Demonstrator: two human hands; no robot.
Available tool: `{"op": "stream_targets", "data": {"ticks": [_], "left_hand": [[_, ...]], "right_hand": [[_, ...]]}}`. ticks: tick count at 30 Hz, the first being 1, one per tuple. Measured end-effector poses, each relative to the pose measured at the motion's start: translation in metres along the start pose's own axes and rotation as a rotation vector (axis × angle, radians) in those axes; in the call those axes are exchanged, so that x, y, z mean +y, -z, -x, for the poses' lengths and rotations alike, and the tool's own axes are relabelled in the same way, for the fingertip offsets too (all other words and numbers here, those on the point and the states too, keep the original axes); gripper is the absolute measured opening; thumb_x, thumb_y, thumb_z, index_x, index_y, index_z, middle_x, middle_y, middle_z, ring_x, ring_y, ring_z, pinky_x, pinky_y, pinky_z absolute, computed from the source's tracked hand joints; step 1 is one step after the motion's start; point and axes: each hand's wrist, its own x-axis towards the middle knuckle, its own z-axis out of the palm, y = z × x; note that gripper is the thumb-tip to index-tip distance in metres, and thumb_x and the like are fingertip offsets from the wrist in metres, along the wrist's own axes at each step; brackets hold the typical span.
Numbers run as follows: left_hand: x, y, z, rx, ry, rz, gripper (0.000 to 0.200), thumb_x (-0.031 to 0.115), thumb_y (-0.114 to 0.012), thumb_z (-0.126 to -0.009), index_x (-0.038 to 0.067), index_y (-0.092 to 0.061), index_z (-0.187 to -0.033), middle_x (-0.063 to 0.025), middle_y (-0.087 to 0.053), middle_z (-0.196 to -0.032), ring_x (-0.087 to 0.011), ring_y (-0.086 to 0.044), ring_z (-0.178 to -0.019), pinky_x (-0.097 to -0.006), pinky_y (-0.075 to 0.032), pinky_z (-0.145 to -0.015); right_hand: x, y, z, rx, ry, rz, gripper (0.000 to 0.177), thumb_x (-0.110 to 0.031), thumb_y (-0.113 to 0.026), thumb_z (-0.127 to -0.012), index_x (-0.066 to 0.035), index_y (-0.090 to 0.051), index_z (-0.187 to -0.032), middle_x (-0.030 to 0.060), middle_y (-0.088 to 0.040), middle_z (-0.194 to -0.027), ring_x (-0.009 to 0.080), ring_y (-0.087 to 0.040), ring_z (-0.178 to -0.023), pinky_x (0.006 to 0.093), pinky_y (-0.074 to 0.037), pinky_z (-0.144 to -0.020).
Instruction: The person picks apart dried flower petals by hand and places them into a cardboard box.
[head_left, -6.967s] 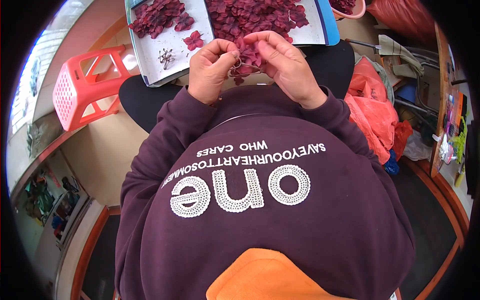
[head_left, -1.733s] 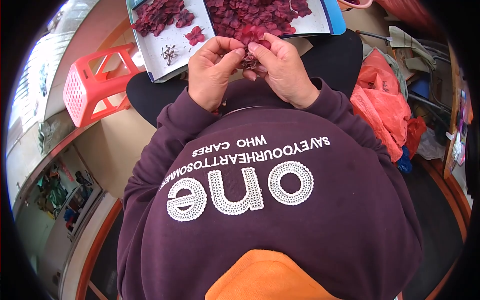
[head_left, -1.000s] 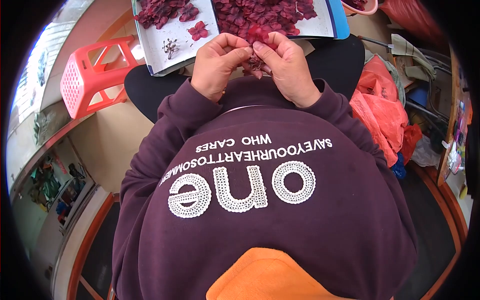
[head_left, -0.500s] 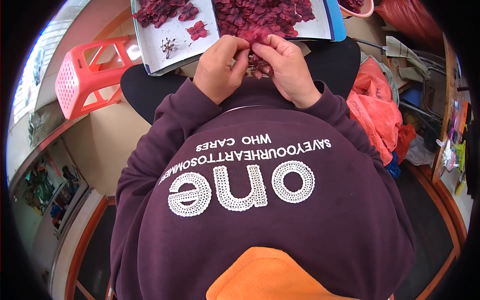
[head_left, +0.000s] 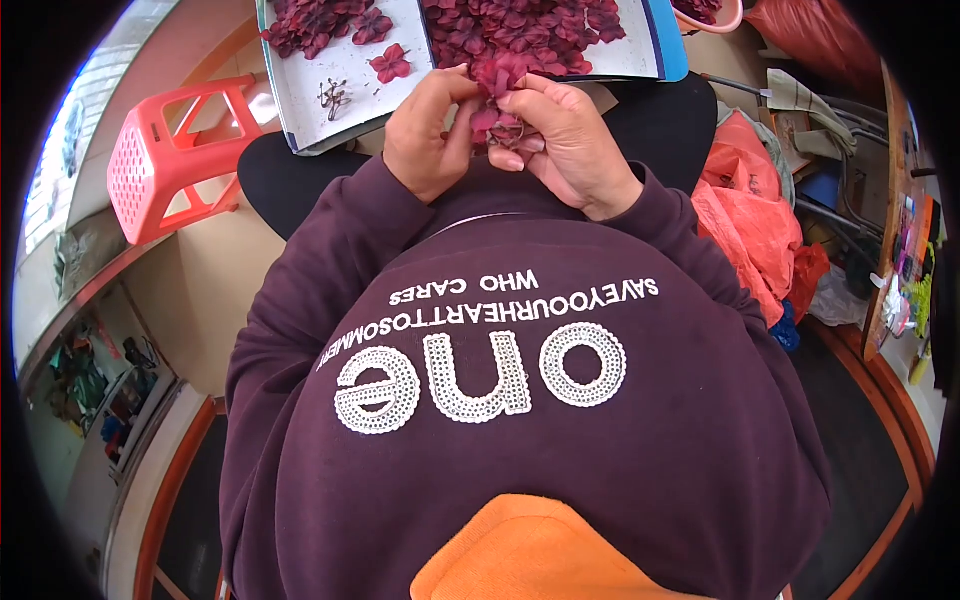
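Note:
Both hands meet at a dark red artificial flower (head_left: 497,75) with layered petals, held up over my lap. My left hand (head_left: 432,135) is closed, its thumb and forefinger against the left side of the petals. From the other side my right hand (head_left: 575,140) pinches the flower, with fingertips curled beneath its lower petals. Just beyond the hands lies a shallow white tray (head_left: 385,110) with a blue edge. On it are a heap of loose dark red petals (head_left: 530,35), a single petal piece (head_left: 390,64) and a little bunch of brown stamens (head_left: 334,98).
A pink plastic stool (head_left: 150,170) lies tipped at the left. To the right are red plastic bags (head_left: 745,220) and a metal frame. A pink basin (head_left: 725,20) holding more petals stands at the back right.
My hands have shifted slightly and more of the flower now shows between them, with petals above and below the fingers. The view has tilted a little.

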Motion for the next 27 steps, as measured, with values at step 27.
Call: {"op": "stream_targets", "data": {"ticks": [27], "left_hand": [[0.002, -0.004, -0.035, -0.393, -0.58, -0.268, 0.032, -0.005, -0.06, -0.075, 0.003, -0.058, -0.106, -0.0145, -0.056, -0.105, -0.0329, -0.053, -0.097, -0.0435, -0.044, -0.086]], "right_hand": [[0.006, 0.023, 0.006, 0.178, 0.173, 0.048, 0.007, -0.002, -0.047, -0.084, 0.002, -0.051, -0.08, 0.012, -0.054, -0.07, 0.0168, -0.051, -0.051, 0.0277, -0.046, -0.046]]}}
